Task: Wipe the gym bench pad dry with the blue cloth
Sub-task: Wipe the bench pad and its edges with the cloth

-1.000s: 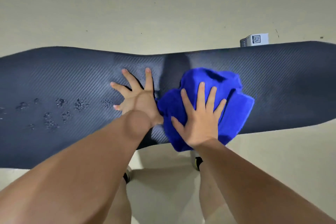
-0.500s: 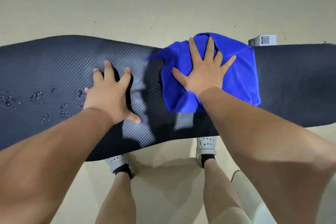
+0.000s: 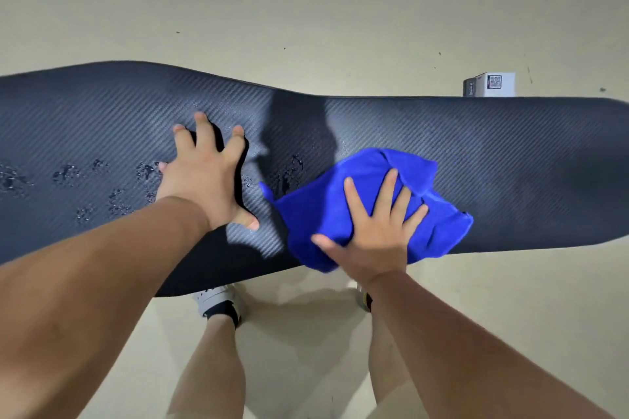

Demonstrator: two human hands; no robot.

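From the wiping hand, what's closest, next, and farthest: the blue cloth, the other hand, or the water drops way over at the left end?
1. Blue cloth: right under the right hand, touching it.
2. Left hand: flat on the pad, left of the cloth.
3. Water drops: far left end of the pad.

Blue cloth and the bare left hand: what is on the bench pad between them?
In the head view, a patch of water droplets sits on the dark bench pad between the left hand and the blue cloth; nothing else lies there.
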